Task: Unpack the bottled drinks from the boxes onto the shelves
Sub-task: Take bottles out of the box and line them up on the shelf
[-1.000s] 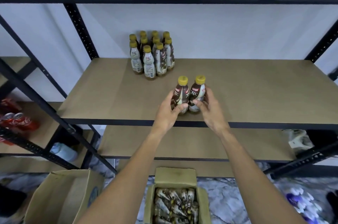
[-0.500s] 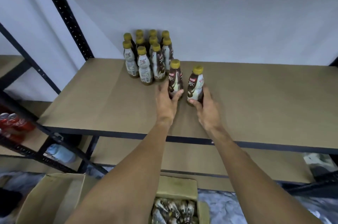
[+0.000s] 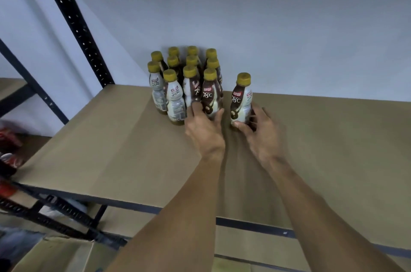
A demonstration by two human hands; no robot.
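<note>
Left bottle (image 3: 211, 96): upright on the shelf (image 3: 111, 142), at the front right corner of the cluster (image 3: 173, 87). Whether it touches its neighbours or stands just beside them cannot be told. Left hand (image 3: 204, 130) grasps it low, thumb on one side of the base, fingers on the other.

Right bottle (image 3: 240, 99): upright, apart from the cluster, with a visible gap to the left bottle. Its base contact with the board is hidden. Right hand (image 3: 262, 132) grasps it at the base, thumb in front, fingers curled behind.

Cluster: yellow-capped bottles in tight rows at the back of the shelf, against the wall (image 3: 289, 27), near the black post (image 3: 75, 22).

Step, as judged: placing a pair; the left bottle looks about seated, the right one not yet in line.

Next move calls for sliding the right bottle leftward to close the gap, keeping the push low so it does not tip, then letting go of both without nudging the row.

Outward: a cardboard box (image 3: 57, 254) below at lower left; blurred red cans (image 3: 9, 140) on the neighbouring shelving.
</note>
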